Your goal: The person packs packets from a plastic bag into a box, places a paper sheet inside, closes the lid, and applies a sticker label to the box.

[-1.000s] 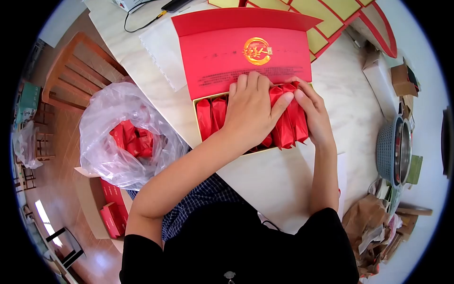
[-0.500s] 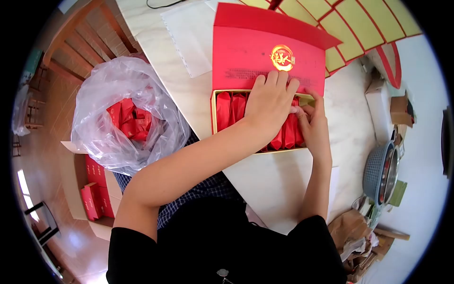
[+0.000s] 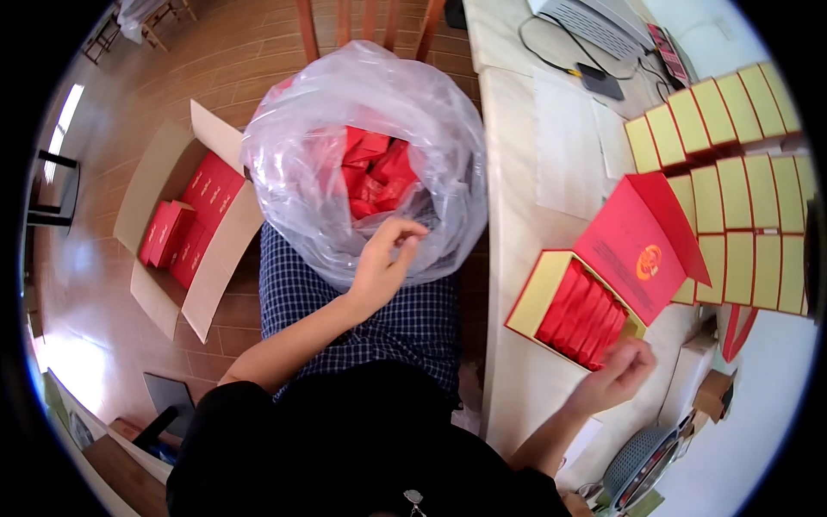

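My left hand [image 3: 387, 263] is over the near rim of a clear plastic bag [image 3: 448, 116], its fingers loosely bent and apart from the thumb, with nothing seen in them. Inside the bag lie several small red packets [image 3: 383, 168]. At the near right corner of a red gift box [image 3: 525, 297] is my right hand [image 3: 613, 379], fingers loosely curled and no object visible in them. A row of red packets [image 3: 581, 314] stands upright in the box. Its lid [image 3: 633, 246], marked with a gold emblem, is folded back.
A cardboard carton [image 3: 228, 258] holding red boxes stands on the floor at left. Stacked yellow-and-red boxes [image 3: 724, 194] fill the table's far right. Paper sheets [image 3: 564, 142], a grey device [image 3: 594, 26] and cables lie at the back. A basin [image 3: 642, 465] is at lower right.
The view has turned left. My left hand has moved from the gift box to the plastic bag. My right hand has drawn back from the packets to the box's near right corner.
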Action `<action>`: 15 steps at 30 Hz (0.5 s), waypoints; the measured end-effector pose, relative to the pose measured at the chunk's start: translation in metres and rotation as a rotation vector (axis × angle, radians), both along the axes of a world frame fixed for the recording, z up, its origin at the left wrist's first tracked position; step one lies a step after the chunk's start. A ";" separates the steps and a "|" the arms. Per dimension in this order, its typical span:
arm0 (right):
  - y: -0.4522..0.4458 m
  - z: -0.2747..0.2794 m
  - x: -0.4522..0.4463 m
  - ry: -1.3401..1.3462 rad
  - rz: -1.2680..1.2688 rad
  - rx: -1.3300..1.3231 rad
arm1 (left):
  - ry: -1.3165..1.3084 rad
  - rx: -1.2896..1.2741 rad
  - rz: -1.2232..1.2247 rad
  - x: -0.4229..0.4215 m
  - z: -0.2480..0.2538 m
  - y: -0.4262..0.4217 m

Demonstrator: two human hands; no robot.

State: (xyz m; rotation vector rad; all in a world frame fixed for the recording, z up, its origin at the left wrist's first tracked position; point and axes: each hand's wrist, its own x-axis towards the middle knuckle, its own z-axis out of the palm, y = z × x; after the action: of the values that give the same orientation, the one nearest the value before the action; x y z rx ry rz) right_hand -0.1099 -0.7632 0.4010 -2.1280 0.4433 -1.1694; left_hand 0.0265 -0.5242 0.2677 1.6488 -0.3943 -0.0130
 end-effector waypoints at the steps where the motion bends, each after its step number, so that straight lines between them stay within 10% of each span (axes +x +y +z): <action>1: 0.022 -0.010 0.006 0.016 0.101 0.068 | 0.106 0.006 0.061 -0.006 -0.015 0.015; 10: 0.193 -0.171 0.167 0.580 0.569 0.513 | 0.436 -0.156 0.138 -0.021 -0.045 0.074; 15: 0.165 -0.248 0.262 0.668 0.369 -0.379 | 0.480 -0.217 0.207 -0.020 -0.048 0.101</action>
State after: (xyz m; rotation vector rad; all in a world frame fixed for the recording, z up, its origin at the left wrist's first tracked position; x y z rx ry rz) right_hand 0.1520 -0.5982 0.1526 -2.7663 0.0946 -0.3268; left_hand 0.0062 -0.4228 0.2200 1.4084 0.1379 -0.2005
